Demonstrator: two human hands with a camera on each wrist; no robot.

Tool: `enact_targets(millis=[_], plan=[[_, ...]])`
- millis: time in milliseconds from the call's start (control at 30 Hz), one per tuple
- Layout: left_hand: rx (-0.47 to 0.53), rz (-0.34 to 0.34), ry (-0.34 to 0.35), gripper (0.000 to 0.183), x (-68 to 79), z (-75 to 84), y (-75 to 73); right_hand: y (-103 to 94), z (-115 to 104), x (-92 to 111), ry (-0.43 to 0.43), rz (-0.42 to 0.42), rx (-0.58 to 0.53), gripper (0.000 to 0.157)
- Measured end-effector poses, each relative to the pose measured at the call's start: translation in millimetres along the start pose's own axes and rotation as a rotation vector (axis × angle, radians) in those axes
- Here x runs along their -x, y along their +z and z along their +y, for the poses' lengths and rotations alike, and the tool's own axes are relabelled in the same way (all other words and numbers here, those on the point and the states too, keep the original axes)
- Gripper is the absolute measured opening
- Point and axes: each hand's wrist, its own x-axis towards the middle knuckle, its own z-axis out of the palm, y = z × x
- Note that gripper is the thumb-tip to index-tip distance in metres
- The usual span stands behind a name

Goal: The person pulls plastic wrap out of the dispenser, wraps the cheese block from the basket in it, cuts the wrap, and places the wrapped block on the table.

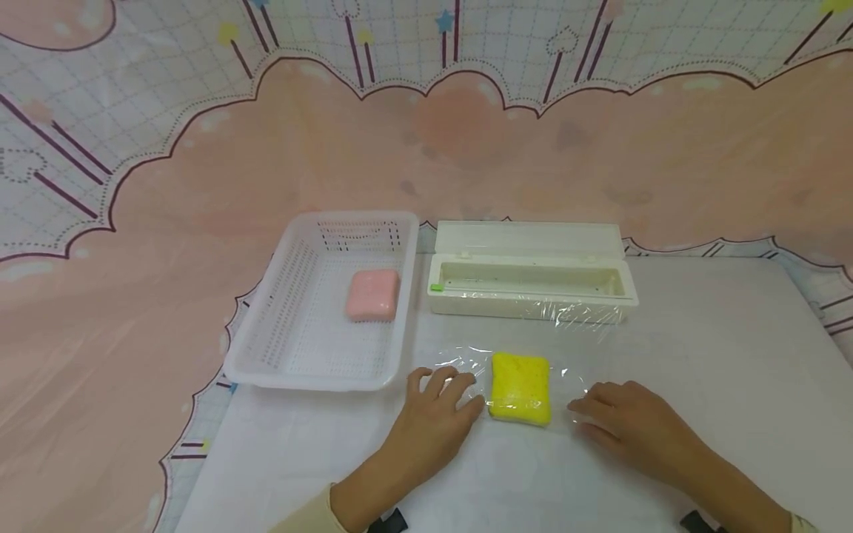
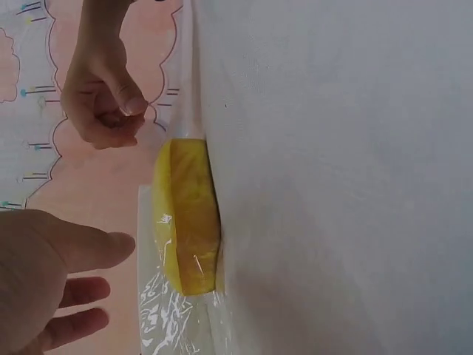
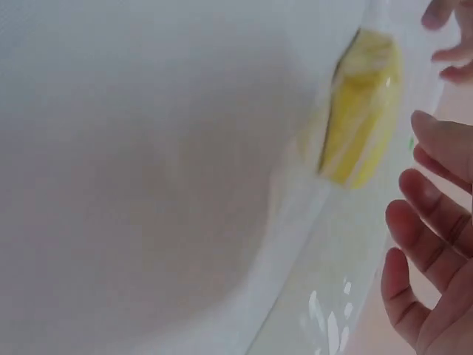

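Note:
A yellow, rounded square block point(image 1: 520, 389), like a soap bar or sponge, lies on the white table, with clear plastic film point(image 1: 469, 360) around it. The film spreads to both sides and shines on the block's face. Left of the block, my left hand point(image 1: 436, 414) hovers over the film with fingers loosely bent and spread. My right hand point(image 1: 633, 429) is on the other side, fingertips by the film's right edge. The right wrist view shows its fingers point(image 3: 436, 214) loosely curved and apart, with nothing between them. The left thumb point(image 2: 103, 250) points toward the block in the left wrist view.
A white perforated basket point(image 1: 313, 377) stands at the left with a pink, soap-like block point(image 1: 372, 295) inside. Behind the yellow block is a long white film dispenser box point(image 1: 493, 305), lid raised, a small green piece at its left end. A cloud-patterned cloth point(image 1: 373, 163) hangs behind the table.

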Motion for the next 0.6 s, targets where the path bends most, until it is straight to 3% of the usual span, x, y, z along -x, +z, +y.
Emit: enact_targets(millis=[100,233,433,600], plan=[[0.021,-0.026,0.069,0.017,-6.3,7.9,3.5,3.5,-7.9,-6.9,-0.067,-0.011,-0.054,0.036],[0.064,-0.078,0.115,0.018,-16.5,15.1,11.3,7.8,-14.2,-15.7,-0.063,-0.091,-0.117,0.034],[0.11,-0.158,0.073,0.027,-25.5,21.0,18.9,12.6,-18.6,-25.9,-0.008,-0.167,-0.162,0.034],[0.184,-0.22,0.044,0.024,-32.2,20.8,22.7,18.1,-19.3,-31.6,0.001,-0.152,-0.166,0.032]])
